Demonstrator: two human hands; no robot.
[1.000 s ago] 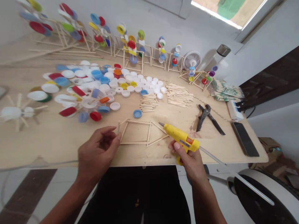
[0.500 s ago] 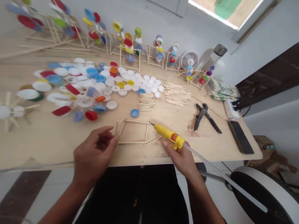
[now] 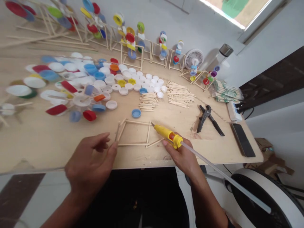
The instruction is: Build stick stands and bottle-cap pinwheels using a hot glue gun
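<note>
A small frame of thin wooden sticks (image 3: 136, 144) lies on the table before me, with slanted sticks at its left and right ends. My right hand (image 3: 184, 155) is wrapped round a yellow hot glue gun (image 3: 166, 133). The gun's metal nozzle is at the frame's far right corner; whether it touches cannot be told. A long clear glue stick (image 3: 223, 175) sticks out of its back. My left hand (image 3: 91, 164) is at the frame's left end, thumb and index finger apart. Its thumb tip is against or just beside the left upright stick. The other left fingers are partly hidden.
Many bottle caps (image 3: 111, 104) and piles of short sticks (image 3: 148, 103) lie beyond the frame. Bottle-cap wheels on stick stands (image 3: 131, 47) line the wall. To the right are a black-handled cutter (image 3: 204, 118), a phone (image 3: 242, 139) and a power strip (image 3: 234, 111).
My left hand has drawn back slightly to the left, its index finger lifting away from the upright stick. The glue gun stays at the same corner. The view has shifted a little.
</note>
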